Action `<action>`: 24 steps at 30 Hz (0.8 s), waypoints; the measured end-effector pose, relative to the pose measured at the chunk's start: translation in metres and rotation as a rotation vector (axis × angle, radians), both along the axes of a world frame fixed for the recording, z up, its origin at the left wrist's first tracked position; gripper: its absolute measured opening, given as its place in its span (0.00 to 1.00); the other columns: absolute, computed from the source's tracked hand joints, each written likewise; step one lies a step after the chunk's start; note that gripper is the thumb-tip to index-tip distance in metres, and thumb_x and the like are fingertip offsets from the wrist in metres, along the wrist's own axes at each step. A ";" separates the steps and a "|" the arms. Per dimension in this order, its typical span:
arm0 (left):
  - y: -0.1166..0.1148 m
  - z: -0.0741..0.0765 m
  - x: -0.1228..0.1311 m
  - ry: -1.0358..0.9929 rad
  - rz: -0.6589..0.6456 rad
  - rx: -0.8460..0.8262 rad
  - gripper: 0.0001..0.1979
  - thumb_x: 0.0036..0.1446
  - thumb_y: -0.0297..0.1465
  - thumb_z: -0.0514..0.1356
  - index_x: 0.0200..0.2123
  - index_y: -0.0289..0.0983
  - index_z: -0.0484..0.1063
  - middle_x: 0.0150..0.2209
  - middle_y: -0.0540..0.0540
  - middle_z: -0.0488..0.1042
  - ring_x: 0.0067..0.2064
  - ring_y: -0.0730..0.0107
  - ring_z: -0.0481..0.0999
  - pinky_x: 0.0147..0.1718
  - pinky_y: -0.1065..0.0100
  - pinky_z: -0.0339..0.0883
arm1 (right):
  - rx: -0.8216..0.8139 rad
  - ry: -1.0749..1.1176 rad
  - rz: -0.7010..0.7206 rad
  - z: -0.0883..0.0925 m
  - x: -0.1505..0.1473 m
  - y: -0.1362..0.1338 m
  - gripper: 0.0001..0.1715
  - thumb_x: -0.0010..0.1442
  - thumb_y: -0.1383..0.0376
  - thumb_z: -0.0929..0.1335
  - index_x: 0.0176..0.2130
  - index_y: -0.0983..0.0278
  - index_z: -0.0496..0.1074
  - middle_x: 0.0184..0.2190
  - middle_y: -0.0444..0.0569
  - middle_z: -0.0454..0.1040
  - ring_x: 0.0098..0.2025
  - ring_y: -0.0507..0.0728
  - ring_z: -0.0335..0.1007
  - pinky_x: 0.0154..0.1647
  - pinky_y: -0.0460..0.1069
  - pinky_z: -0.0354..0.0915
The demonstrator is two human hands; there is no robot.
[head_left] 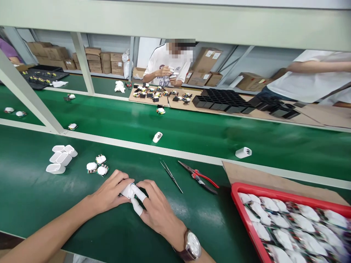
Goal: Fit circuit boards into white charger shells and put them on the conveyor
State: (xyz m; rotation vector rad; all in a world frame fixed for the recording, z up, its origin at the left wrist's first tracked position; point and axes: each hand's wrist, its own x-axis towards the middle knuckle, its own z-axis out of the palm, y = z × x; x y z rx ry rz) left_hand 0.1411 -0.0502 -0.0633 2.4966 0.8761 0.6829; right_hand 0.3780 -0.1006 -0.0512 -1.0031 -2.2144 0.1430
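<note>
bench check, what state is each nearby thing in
Small white piece: in left hand, right hand touching
Slim steel tweezers: open
Red-and-black metal pliers: jaws look shut
Red plastic tray: filled with white-topped boards
Five white oval plastic cups: clustered, openings visible
Three white-topped green boards: loose

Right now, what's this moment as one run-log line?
left hand: holding white piece | right hand: fingers against white piece | tweezers, pliers: on table | red tray: white-topped parts

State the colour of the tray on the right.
The tray is red, shown best in the head view.
</note>
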 end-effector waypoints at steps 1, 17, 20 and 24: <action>0.000 0.000 0.001 -0.007 -0.004 -0.018 0.26 0.69 0.38 0.65 0.66 0.42 0.65 0.53 0.39 0.73 0.51 0.53 0.72 0.50 0.55 0.73 | -0.010 0.009 0.001 0.001 0.000 0.000 0.18 0.69 0.71 0.68 0.57 0.61 0.68 0.52 0.58 0.74 0.53 0.65 0.71 0.51 0.62 0.76; -0.001 0.004 -0.009 -0.116 0.037 -0.216 0.24 0.70 0.34 0.64 0.67 0.47 0.66 0.59 0.42 0.77 0.58 0.57 0.79 0.57 0.55 0.77 | -0.042 0.064 -0.107 -0.006 0.007 0.011 0.25 0.72 0.66 0.67 0.66 0.58 0.64 0.56 0.58 0.74 0.55 0.64 0.75 0.54 0.61 0.76; 0.000 0.005 -0.013 -0.134 -0.025 -0.056 0.18 0.69 0.34 0.65 0.61 0.45 0.72 0.61 0.40 0.75 0.60 0.55 0.78 0.59 0.56 0.75 | 0.049 -0.097 -0.388 -0.013 0.037 0.024 0.23 0.73 0.64 0.65 0.65 0.64 0.65 0.54 0.64 0.73 0.53 0.70 0.73 0.52 0.66 0.75; 0.000 0.009 -0.012 -0.149 -0.123 0.074 0.09 0.73 0.26 0.58 0.50 0.41 0.77 0.55 0.41 0.77 0.49 0.63 0.81 0.46 0.64 0.78 | 0.063 -0.251 -0.541 -0.025 0.077 0.038 0.14 0.70 0.71 0.61 0.50 0.65 0.73 0.38 0.59 0.74 0.38 0.67 0.73 0.39 0.62 0.74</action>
